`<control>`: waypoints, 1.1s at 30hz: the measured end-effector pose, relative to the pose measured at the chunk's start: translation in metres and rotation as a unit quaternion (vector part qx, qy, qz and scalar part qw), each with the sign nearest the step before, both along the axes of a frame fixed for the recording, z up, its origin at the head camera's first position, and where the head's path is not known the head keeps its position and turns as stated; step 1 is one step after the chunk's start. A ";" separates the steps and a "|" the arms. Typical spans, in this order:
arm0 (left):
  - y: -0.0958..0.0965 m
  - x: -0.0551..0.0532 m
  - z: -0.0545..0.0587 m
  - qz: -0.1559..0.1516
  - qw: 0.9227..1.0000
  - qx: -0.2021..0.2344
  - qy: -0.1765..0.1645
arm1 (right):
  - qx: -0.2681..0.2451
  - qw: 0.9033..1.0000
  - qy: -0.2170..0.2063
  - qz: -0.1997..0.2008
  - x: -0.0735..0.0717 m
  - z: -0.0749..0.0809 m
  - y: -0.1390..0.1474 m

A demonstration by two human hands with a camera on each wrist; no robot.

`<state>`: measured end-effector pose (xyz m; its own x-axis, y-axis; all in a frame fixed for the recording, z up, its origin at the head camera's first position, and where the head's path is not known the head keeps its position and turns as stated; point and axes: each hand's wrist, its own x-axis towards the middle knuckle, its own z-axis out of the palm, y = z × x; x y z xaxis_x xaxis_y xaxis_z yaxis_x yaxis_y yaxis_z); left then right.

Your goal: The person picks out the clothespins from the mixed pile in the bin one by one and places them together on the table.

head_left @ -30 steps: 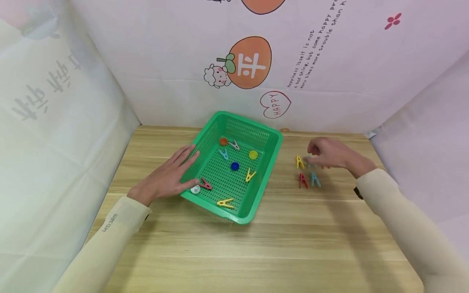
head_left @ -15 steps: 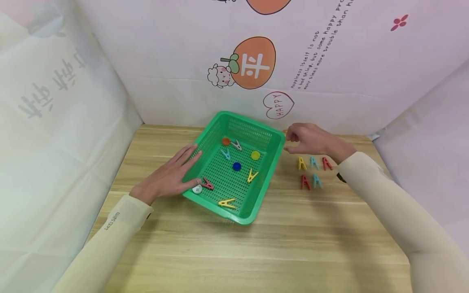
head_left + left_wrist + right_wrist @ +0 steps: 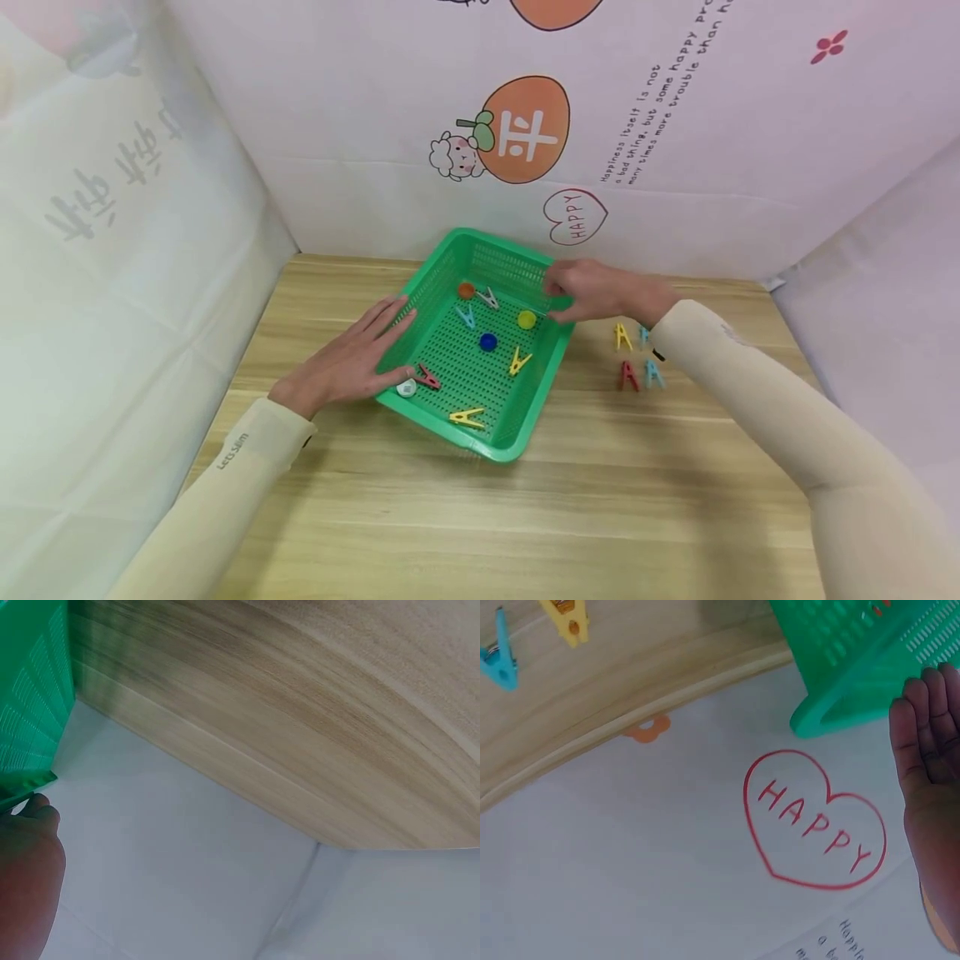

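Note:
A green basket (image 3: 501,452) stands on the table, holding several clothespins and bottle caps. My left hand (image 3: 348,362) rests on its left rim, fingers spread, thumb over the edge near a white cap (image 3: 406,387) and a red clothespin (image 3: 428,377). Above the basket's right rim is my right hand (image 3: 592,292), thumb and fingers apart; nothing shows between them. The nearest thing under it is a yellow cap (image 3: 527,320). In the right wrist view, the right hand (image 3: 937,750) has loosely bent fingers beside the basket (image 3: 832,697).
Right of the basket lie a yellow clothespin (image 3: 623,336), a red clothespin (image 3: 629,376) and a blue clothespin (image 3: 654,374), with another blue one partly behind the sleeve. A printed white sheet (image 3: 375,192) rises behind the table (image 3: 420,525).
My right hand has moved left from the clothespins on the table to over the basket's right side. My left hand has stayed on the rim. The view has shifted slightly.

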<state>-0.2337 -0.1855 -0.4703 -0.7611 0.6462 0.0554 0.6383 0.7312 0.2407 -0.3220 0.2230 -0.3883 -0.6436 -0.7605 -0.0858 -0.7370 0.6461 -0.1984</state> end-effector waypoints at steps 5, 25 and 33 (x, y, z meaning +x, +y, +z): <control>0.000 -0.001 -0.001 -0.001 1.000 0.000 0.000 | 0.045 0.998 -0.034 0.014 -0.003 -0.011 -0.017; -0.002 -0.004 -0.001 -0.003 1.000 -0.001 0.003 | 0.178 0.971 -0.113 0.110 -0.012 -0.043 -0.055; -0.003 -0.004 -0.005 -0.002 1.000 -0.004 0.000 | 0.193 0.964 -0.130 0.127 -0.018 -0.053 -0.061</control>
